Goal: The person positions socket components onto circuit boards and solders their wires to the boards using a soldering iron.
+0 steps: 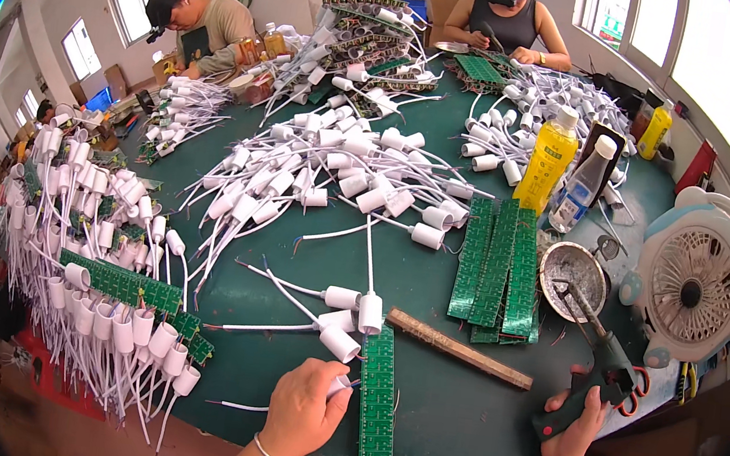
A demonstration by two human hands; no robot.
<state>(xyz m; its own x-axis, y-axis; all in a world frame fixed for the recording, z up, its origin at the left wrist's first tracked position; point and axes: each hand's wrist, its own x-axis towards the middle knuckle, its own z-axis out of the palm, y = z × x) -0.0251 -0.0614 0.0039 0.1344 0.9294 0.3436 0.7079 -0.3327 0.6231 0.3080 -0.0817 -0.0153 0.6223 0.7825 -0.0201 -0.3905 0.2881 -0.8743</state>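
Note:
My left hand [303, 412] is closed on a small white cylindrical socket with a wire [340, 386], at the left edge of a green circuit board strip [378, 403]. The strip lies lengthwise before me on the dark green table [288, 260]. At its far end sits another white socket [370, 313], its lead stretching away from me. Several loose sockets [338, 343] with white cables lie just beyond my left hand. My right hand [575, 424] grips a dark soldering gun [607, 372] by its handle, the tip pointing toward a round metal bowl [573, 281].
A wooden bar [459, 349] lies right of the strip. Beyond are stacked green boards [492, 266], a yellow bottle [548, 159], a clear bottle [581, 186] and a fan [693, 287]. Wired sockets [329, 146] heap mid-table; finished-looking strips [120, 289] hang at left. Two people work across the table.

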